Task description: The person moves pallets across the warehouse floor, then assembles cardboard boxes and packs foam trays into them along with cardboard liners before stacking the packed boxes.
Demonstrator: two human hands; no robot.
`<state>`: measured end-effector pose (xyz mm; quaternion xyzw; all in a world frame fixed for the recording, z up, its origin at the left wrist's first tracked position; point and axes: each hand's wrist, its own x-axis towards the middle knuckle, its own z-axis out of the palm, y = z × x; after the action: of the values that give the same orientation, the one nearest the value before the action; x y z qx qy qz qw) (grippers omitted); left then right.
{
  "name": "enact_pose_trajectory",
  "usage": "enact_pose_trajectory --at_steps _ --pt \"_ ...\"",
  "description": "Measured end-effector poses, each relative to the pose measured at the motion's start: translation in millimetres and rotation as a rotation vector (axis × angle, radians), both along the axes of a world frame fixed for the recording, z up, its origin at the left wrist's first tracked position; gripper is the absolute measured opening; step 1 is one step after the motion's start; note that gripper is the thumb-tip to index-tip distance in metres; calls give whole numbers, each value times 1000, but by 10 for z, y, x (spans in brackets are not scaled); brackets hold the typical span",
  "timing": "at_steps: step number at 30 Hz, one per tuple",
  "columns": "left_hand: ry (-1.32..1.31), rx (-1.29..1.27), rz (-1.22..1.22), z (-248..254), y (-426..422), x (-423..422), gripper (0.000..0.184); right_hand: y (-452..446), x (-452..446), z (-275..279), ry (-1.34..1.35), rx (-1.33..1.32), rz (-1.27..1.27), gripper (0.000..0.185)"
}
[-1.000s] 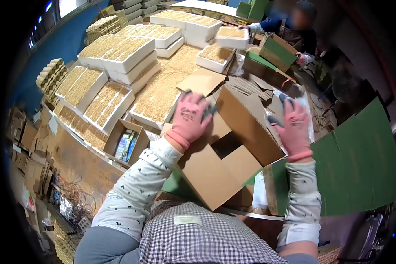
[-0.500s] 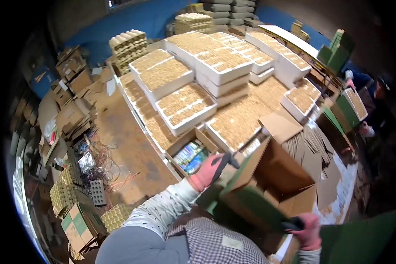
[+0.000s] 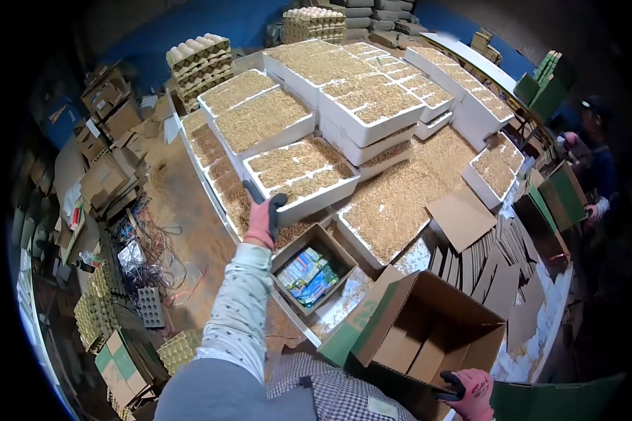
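My left hand [image 3: 262, 217], in a pink and dark grey glove, is stretched forward with thumb and fingers apart. It is at the near left corner of a white foam box [image 3: 323, 197] filled with brown grain-like material; whether it touches the box I cannot tell. Close to the body, my right hand [image 3: 470, 394], gloved alike, has its fingers closed on the near rim of an open cardboard box [image 3: 428, 330] with green outer sides. Only the bare bottom flaps show inside it. Between my hands stands a small carton [image 3: 344, 245] holding blue and green packets [image 3: 307, 277].
More filled foam boxes [image 3: 372, 105] are stacked across the table. Cardboard dividers [image 3: 488, 259] lie to the right. Egg trays [image 3: 200, 70] stand at the back left. A co-worker [image 3: 597, 154] holds a green box [image 3: 563, 196] at far right. Wires [image 3: 144, 242] litter the left side.
My left hand has moved forward and left, from beside the open box to the foam box's corner. My right hand stays at the cardboard box's rim. The view has shifted slightly.
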<state>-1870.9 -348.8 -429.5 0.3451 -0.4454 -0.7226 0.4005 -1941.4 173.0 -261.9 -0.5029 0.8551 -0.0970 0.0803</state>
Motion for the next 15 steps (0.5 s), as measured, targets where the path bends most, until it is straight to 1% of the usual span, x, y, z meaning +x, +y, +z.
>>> enact_pose_trajectory --at_steps 1,2,3,4,5,6,7,8,9,10,11,12,13,14,15 --pt "-118 -319 -92 63 64 145 48 -11 -23 -27 39 -49 -1 39" --pt "-242 -676 -123 127 126 288 31 -15 -27 -59 36 -7 -20 49" --pt "-310 -992 -93 191 186 430 23 23 -10 -83 24 45 -42 60" --pt "-125 -499 -84 435 413 506 21 80 -8 -120 18 97 -69 70" --pt "54 2 -86 665 623 511 20 187 -49 -209 51 80 4 90" --pt "162 64 -158 917 783 558 19 237 -80 -218 20 83 35 93" --pt "263 140 -234 1021 929 599 19 260 -71 -168 29 72 51 97" --pt "271 41 -258 930 1009 629 19 256 -75 -108 -21 -11 61 99" --pt "373 198 -401 1268 1272 620 18 249 -107 -79 -209 -162 10 101" --pt "210 -440 -360 1126 1401 566 18 319 -148 -164 -406 -340 -57 100" --pt "46 -1080 -269 1001 1505 523 19 282 -110 -116 -672 -520 -179 99" --pt "111 -1051 -379 1129 1745 466 18 321 -120 -194 -892 -679 -265 90" --pt "215 -1035 -499 1144 1869 406 23 375 -220 -263 -1131 -908 -215 83" --pt "312 -1006 -625 1161 1995 349 29 363 -258 -250 -1270 -1166 -257 74" --pt "289 -822 -770 1266 2171 344 39 445 -241 -234 -1143 -1131 -347 64"
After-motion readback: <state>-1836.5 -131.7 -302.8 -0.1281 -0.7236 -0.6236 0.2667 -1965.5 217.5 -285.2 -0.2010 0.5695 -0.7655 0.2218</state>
